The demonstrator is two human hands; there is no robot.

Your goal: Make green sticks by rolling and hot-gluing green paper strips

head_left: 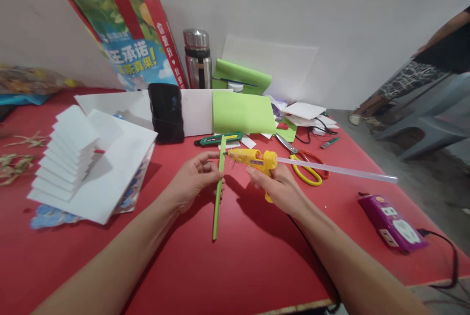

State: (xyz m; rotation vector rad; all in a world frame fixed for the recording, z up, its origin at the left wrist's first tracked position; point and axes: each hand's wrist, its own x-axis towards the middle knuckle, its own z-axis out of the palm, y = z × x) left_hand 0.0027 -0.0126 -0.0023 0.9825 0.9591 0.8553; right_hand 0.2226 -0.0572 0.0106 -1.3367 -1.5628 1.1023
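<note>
My left hand (196, 178) pinches a narrow green strip (217, 212), which runs lengthwise away from me above the red table (205, 276). Wrapped round the handle of a yellow glue gun (244, 157) is my right hand (281, 185). The gun points left, its nozzle at the upper part of the strip; whether they touch is hard to tell. A long clear glue stick (338, 170) juts out of the gun's back to the right. Behind the strip lies a green cutter knife (219, 139).
White stepped paper (69, 158) lies left. A black phone (166, 113), green sheet (242, 113) and steel flask (198, 58) stand behind. Scissors (304, 170) and a purple power box (392, 224) are right. A person (411, 72) stands beyond the table near a grey chair (433, 124).
</note>
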